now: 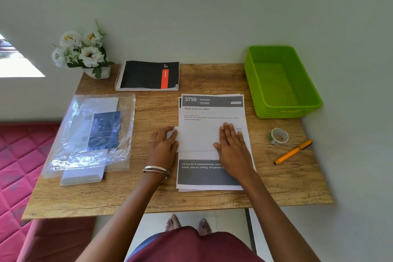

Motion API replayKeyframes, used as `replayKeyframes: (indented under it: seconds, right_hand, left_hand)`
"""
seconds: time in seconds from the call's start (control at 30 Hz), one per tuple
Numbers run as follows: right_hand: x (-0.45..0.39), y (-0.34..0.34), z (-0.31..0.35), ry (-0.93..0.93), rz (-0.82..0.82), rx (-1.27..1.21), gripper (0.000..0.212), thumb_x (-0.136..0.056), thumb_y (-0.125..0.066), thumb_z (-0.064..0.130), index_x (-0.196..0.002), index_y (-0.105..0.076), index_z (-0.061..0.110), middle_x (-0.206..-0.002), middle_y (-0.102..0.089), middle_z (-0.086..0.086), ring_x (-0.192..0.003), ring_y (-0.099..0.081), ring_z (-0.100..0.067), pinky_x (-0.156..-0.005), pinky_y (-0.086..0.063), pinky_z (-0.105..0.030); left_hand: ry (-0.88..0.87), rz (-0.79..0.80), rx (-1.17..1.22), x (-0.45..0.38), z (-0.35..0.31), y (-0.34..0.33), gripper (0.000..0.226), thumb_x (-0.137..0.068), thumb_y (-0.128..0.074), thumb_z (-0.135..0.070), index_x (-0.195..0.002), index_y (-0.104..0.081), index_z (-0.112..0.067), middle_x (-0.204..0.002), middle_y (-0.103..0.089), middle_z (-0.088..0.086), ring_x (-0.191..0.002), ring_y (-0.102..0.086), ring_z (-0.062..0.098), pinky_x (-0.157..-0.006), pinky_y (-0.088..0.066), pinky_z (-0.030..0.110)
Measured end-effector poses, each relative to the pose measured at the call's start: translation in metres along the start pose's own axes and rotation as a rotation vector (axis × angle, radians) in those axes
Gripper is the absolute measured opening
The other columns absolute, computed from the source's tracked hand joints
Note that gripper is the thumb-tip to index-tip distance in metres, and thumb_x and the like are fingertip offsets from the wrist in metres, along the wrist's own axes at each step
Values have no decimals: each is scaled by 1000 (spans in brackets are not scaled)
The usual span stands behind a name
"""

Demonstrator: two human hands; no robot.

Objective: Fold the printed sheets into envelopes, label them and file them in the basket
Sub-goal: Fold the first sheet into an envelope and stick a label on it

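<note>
A folded white sheet (pixel 196 138) lies on the printed sheets (pixel 212 112) mid-desk; the right hand (pixel 231 144) presses it flat-fingered, the left hand (pixel 164 143) grips its left edge. The green basket (pixel 265 100) occupies the desk's far right corner.

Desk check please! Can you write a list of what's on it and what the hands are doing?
Surface: wooden table, against a pale wall.
Job's things: stack of printed sheets; empty green plastic basket; tape roll; orange pen.
Clutter: black spiral notebook; clear plastic bag of papers; white flowers.
Grippers: left hand holds a folded white sheet; right hand presses it flat.
Cables: nothing seen.
Surroundings: pink quilted mattress.
</note>
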State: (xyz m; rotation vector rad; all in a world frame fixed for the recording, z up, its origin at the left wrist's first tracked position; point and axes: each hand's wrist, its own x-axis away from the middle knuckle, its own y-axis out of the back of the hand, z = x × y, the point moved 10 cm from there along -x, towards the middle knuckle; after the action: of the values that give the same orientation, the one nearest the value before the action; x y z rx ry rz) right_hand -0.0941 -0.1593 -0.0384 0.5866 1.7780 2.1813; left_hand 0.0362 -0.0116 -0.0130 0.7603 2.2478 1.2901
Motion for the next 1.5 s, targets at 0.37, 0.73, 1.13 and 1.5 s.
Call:
replayKeyframes:
  seconds: [0.37, 0.73, 1.13, 1.5]
  right_hand:
    - [-2, 14, 13, 7, -57, 51, 58, -102, -28, 34, -149, -13, 2, -158, -8, -15, -147, 1, -26, -111, 19, -49]
    - [30, 50, 146, 376, -406, -358, 30, -85, -48, 30, -86, -73, 14, -88, -71, 1, -91, -56, -19, -80, -29, -31]
    - [36, 11, 318, 622, -348, -300, 17, -82, -68, 19, -98, -71, 15, -97, -67, -4, -94, -54, -23, -82, -43, -39]
    - [21, -12, 330, 513, -206, -205, 26, -85, -57, 30, -100, -71, 13, -91, -63, -5, -87, -54, -22, -73, -49, -43]
  left_hand:
    - [47, -7, 154, 25, 10, 38, 38, -84, -61, -8, -123, -58, -10, -137, -48, 5, -118, -50, 21, -97, -39, 29]
    - [127, -339, 104, 106, 111, 141, 19, -74, -67, 1, -88, -72, -11, -82, -71, 6, -75, -64, 24, -70, -43, 25]
    - [-193, -228, -363, 125, 179, 153, 12, -76, -61, -26, -84, -69, -32, -89, -67, -11, -88, -62, 22, -75, -42, 38]
    - [-432, -97, -383, 110, 186, 143, 20, -75, -56, -25, -87, -71, -25, -76, -65, -6, -66, -60, 22, -71, -43, 33]
